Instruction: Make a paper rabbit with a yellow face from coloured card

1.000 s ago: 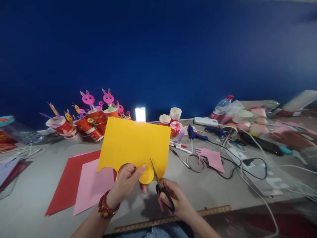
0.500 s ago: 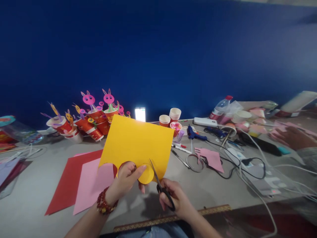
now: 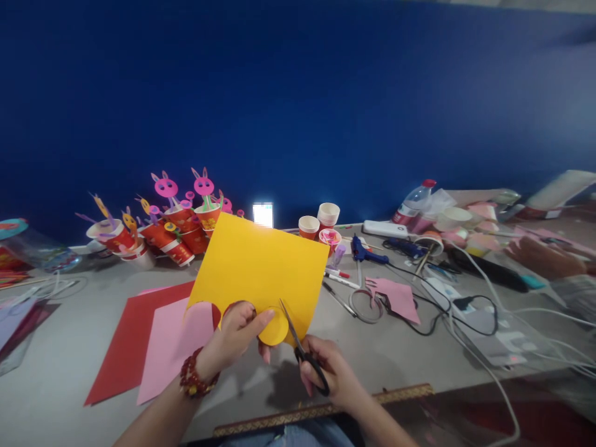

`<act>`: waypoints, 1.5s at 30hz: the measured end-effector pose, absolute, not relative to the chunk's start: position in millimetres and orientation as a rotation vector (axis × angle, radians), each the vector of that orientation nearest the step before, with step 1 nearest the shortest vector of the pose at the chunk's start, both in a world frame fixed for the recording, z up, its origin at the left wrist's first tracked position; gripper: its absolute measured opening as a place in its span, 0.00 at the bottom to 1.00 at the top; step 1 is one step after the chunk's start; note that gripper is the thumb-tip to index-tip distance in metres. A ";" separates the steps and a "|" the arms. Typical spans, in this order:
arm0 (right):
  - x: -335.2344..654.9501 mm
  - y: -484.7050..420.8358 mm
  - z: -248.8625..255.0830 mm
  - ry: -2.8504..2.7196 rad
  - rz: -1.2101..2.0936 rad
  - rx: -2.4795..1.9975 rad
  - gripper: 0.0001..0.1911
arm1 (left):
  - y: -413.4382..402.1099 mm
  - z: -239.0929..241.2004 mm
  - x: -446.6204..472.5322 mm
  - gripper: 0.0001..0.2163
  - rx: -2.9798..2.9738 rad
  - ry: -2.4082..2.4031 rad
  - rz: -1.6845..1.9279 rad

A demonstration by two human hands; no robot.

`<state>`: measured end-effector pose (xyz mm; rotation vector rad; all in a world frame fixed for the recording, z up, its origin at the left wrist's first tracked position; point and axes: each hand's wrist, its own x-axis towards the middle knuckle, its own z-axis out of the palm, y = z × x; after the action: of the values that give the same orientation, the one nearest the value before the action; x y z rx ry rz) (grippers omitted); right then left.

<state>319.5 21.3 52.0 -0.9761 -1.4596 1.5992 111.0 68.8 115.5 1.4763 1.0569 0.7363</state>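
The left hand (image 3: 236, 338) held a yellow sheet (image 3: 261, 264) by its lower edge, its grip pinched on the paper, the thumb pressed on a yellow disc (image 3: 275, 330) (whether it was joined to the sheet, I could not tell). The right hand's (image 3: 328, 366) grip was clamped on the scissors (image 3: 300, 352) by their black handles, the blades beside the disc's right side. The yellow sheet was tilted above the table (image 3: 382, 357); a red sheet (image 3: 123, 338) and a pink sheet (image 3: 167, 354) lay to its left. A blue glue gun (image 3: 365, 252) lay near a pink scrap (image 3: 398, 300).
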 end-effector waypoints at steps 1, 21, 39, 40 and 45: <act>319.5 21.5 51.9 -1.459 1.595 -0.972 0.28 | 69.2 114.9 110.8 0.22 1.476 1.059 0.733; 320.3 24.4 52.1 -1.519 1.538 -0.973 0.29 | 73.9 112.5 103.2 0.21 1.499 1.050 0.657; 292.7 15.6 26.2 -1.321 1.498 -0.989 0.27 | 54.3 86.2 130.6 0.12 1.272 1.274 1.193; 292.7 15.3 27.5 -1.328 1.509 -0.980 0.27 | 54.1 85.4 129.4 0.12 1.292 1.280 1.171; 297.4 15.8 35.9 -1.345 1.571 -0.933 0.28 | 56.5 94.2 121.7 0.12 1.395 1.252 1.022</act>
<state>297.4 15.8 35.9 -0.9334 -1.3451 1.5707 121.7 56.5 94.2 1.3953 1.2522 1.0225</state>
